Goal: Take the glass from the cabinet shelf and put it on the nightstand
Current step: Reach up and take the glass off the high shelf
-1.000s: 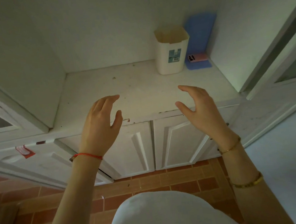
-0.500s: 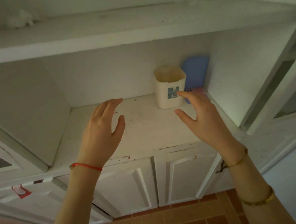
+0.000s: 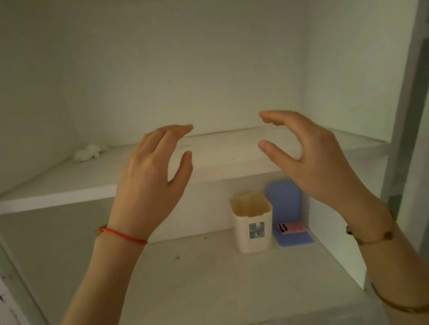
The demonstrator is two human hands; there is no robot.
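Both hands are up in front of the open white cabinet, palms turned toward each other with a clear gap between them. The left hand (image 3: 149, 179), a red string bracelet (image 3: 122, 235) at its wrist, has its fingers loosely curved and apart from the thumb, gripping nothing. The right hand (image 3: 310, 158), with a thin gold bracelet (image 3: 372, 238) at the wrist and a second band (image 3: 410, 306) further down the forearm, is cupped the same way, thumb and fingers parted and empty. Behind them runs the upper shelf (image 3: 53, 188), bare apart from a small white crumpled lump (image 3: 88, 152) in its back left corner. On the lower shelf (image 3: 193, 282), toward the back right, a cream plastic container (image 3: 253, 224) stands upright with a small label on its front, and just beside it, against the cabinet wall, leans a blue folded item (image 3: 286, 200) with a pink card (image 3: 291, 227) resting on its base. As for the glass, I cannot make one out on either shelf.
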